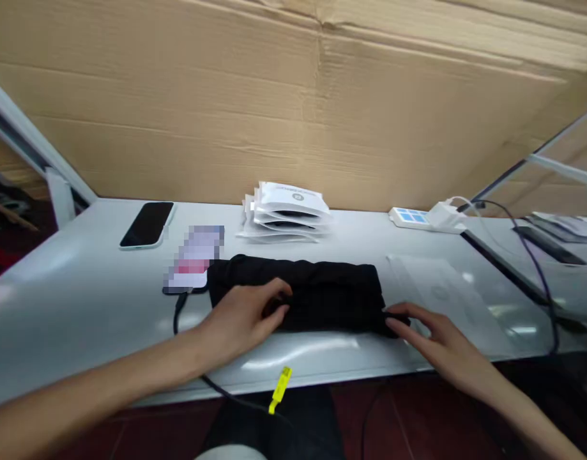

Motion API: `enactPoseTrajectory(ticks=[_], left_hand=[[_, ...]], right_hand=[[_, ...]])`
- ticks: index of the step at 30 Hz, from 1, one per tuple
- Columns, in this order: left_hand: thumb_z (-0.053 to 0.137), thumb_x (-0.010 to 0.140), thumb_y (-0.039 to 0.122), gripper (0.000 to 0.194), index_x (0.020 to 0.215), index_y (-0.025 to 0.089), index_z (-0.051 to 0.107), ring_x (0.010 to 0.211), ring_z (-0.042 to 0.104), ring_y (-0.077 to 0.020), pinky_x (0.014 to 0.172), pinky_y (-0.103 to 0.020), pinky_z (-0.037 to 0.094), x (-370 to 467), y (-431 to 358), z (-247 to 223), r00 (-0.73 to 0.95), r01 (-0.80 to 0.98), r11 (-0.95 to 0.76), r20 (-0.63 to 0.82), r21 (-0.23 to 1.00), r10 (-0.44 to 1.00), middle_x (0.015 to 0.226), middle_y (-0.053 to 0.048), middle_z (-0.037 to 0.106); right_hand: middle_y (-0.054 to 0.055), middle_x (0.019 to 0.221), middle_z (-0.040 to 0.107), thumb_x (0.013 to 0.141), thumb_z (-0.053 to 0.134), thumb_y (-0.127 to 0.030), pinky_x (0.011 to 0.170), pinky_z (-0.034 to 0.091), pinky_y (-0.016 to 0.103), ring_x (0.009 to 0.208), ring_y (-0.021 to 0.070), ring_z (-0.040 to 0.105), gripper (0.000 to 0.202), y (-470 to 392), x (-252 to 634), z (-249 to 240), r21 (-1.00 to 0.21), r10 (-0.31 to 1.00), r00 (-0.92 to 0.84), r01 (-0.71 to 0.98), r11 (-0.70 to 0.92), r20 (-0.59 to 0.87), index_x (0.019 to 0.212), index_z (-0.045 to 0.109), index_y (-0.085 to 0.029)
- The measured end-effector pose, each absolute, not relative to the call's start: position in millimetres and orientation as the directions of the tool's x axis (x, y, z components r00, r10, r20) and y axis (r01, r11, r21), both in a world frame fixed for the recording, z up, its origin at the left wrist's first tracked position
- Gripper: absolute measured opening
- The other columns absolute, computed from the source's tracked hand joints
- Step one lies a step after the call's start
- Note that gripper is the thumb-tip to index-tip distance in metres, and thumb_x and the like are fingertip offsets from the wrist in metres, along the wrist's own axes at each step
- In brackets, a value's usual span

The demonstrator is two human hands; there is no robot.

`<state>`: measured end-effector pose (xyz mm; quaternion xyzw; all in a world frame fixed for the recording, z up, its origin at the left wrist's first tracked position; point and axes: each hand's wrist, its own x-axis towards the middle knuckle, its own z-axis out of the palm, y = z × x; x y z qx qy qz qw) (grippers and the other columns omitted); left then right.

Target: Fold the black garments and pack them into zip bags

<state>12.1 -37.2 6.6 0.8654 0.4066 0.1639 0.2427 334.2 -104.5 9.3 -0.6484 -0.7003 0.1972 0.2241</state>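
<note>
A folded piece of black cloth [331,291] lies lengthwise near the front of the white table. My left hand [248,313] pinches the cloth left of its middle, thumb and fingers curled together on its upper layer. At the cloth's right end, my right hand [430,332] grips the lower corner between thumb and fingers. Under and beyond that hand lies a clear plastic bag [437,287], flat on the table. What kind of garment or cloth it is cannot be made out.
A stack of white packets [288,214] stands behind the cloth. Left are a dark-screened phone [148,225] and a phone with a blurred screen [195,259], its black cable [178,313] bearing a yellow tag [280,388]. A power strip [408,218] sits back right, before a cardboard wall [202,108].
</note>
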Motion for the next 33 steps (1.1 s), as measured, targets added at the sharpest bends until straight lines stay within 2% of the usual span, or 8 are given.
enactPoseTrajectory(ticks=[3, 6, 10, 13, 15, 20, 28, 33], left_hand=[[0.054, 0.089, 0.022, 0.012, 0.100, 0.021, 0.061, 0.074, 0.065, -0.0167, 0.060, -0.025, 0.046, 12, -19, 15, 0.598, 0.711, -0.601, 0.137, 0.365, 0.790, 0.088, 0.000, 0.068], [0.050, 0.089, 0.014, 0.018, 0.098, 0.020, 0.064, 0.091, 0.064, -0.0210, 0.067, -0.029, 0.050, 12, -17, 13, 0.680, 0.696, -0.711, 0.226, 0.100, 0.698, 0.111, -0.005, 0.066], [0.044, 0.092, 0.013, 0.029, 0.114, 0.019, 0.062, 0.118, 0.056, -0.0251, 0.093, -0.038, 0.049, 16, -39, 3, 0.808, 0.534, -0.844, 0.327, -0.051, 0.491, 0.130, -0.008, 0.061], [0.046, 0.096, 0.031, 0.040, 0.132, 0.014, 0.053, 0.136, 0.042, -0.0273, 0.111, -0.041, 0.036, 21, -54, -8, 0.856, 0.463, -0.886, 0.273, -0.028, 0.439, 0.142, -0.010, 0.053], [0.046, 0.096, 0.041, 0.052, 0.136, 0.008, 0.049, 0.135, 0.044, -0.0286, 0.114, -0.040, 0.034, 22, -57, -16, 0.850, 0.497, -0.868, 0.193, 0.016, 0.490, 0.144, -0.015, 0.049], [0.043, 0.097, 0.042, 0.056, 0.139, 0.005, 0.047, 0.135, 0.044, -0.0284, 0.112, -0.040, 0.038, 16, -51, -24, 0.822, 0.553, -0.829, 0.109, 0.081, 0.559, 0.147, -0.019, 0.043], [0.047, 0.095, 0.032, 0.047, 0.133, 0.005, 0.052, 0.133, 0.047, -0.0286, 0.112, -0.040, 0.040, 12, -44, -13, 0.862, 0.435, -0.872, 0.174, 0.224, 0.475, 0.141, -0.018, 0.051], [0.046, 0.096, 0.025, 0.031, 0.121, 0.016, 0.062, 0.114, 0.062, -0.0209, 0.101, -0.032, 0.048, -1, -35, 11, 0.909, 0.283, -0.906, 0.215, 0.313, 0.358, 0.121, -0.008, 0.068]], right_hand=[[0.004, 0.081, 0.072, 0.083, 0.056, -0.053, 0.065, 0.055, 0.036, 0.073, 0.0235, 0.067, 0.031, -77, 330, 6, -0.580, 0.981, 0.020, 0.809, 0.097, 0.192, 0.085, 0.068, -0.024], [0.007, 0.085, 0.070, 0.081, 0.058, -0.053, 0.073, 0.054, 0.041, 0.080, 0.0254, 0.065, 0.032, -61, 327, -2, -0.557, 0.957, 0.034, 0.819, 0.138, 0.287, 0.088, 0.068, -0.023], [0.008, 0.100, 0.069, 0.087, 0.054, -0.048, 0.087, 0.051, 0.044, 0.097, 0.0262, 0.063, 0.027, -71, 313, -3, -0.544, 0.924, 0.053, 0.821, 0.176, 0.379, 0.098, 0.065, -0.025], [0.009, 0.120, 0.066, 0.093, 0.051, -0.042, 0.099, 0.047, 0.046, 0.114, 0.0256, 0.059, 0.029, -85, 297, -6, -0.459, 0.907, -0.063, 0.846, 0.270, 0.417, 0.113, 0.062, -0.025], [0.011, 0.134, 0.060, 0.095, 0.048, -0.041, 0.107, 0.039, 0.052, 0.127, 0.0276, 0.052, 0.038, -90, 291, -15, -0.345, 0.918, -0.211, 0.879, 0.328, 0.335, 0.127, 0.058, -0.024], [0.010, 0.147, 0.047, 0.099, 0.033, -0.036, 0.113, 0.025, 0.063, 0.140, 0.0283, 0.036, 0.048, -82, 302, -39, -0.160, 0.944, -0.309, 0.932, 0.324, 0.114, 0.143, 0.045, -0.021], [0.011, 0.146, 0.049, 0.098, 0.038, -0.037, 0.112, 0.026, 0.065, 0.139, 0.0295, 0.037, 0.047, -73, 318, -32, -0.180, 0.949, -0.297, 0.933, 0.312, 0.107, 0.141, 0.047, -0.021], [0.011, 0.148, 0.045, 0.093, 0.049, -0.049, 0.113, 0.028, 0.061, 0.141, 0.0306, 0.033, 0.057, -76, 333, -25, -0.226, 0.951, -0.306, 0.924, 0.308, 0.045, 0.142, 0.047, -0.021]])
